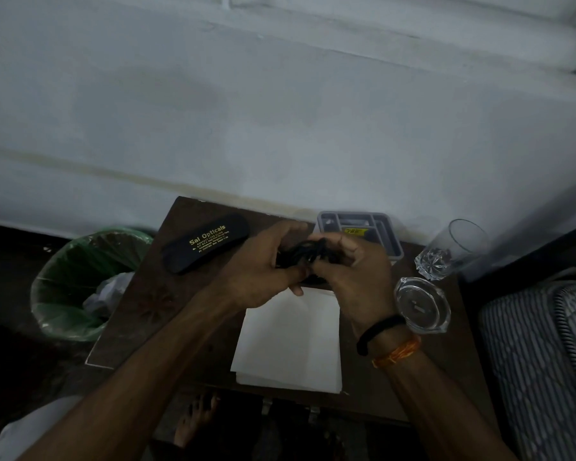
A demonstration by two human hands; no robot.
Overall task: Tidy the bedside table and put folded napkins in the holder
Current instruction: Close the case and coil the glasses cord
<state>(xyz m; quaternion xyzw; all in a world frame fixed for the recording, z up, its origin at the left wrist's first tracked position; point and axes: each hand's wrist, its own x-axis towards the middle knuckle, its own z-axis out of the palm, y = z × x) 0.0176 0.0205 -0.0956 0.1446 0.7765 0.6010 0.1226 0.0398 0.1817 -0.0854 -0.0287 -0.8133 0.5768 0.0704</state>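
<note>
Over the middle of the dark wooden bedside table, my left hand and my right hand both grip a bundle of black cord, fingers curled around it. Below the hands lies a stack of white napkins, flat on the table near its front edge. A black spectacle case with gold lettering lies at the table's back left. A grey compartment tray sits at the back, just behind my right hand.
A glass ashtray and a clear tumbler stand at the table's right. A green-lined bin with crumpled waste stands on the floor to the left. A striped mattress borders the right. The wall runs directly behind.
</note>
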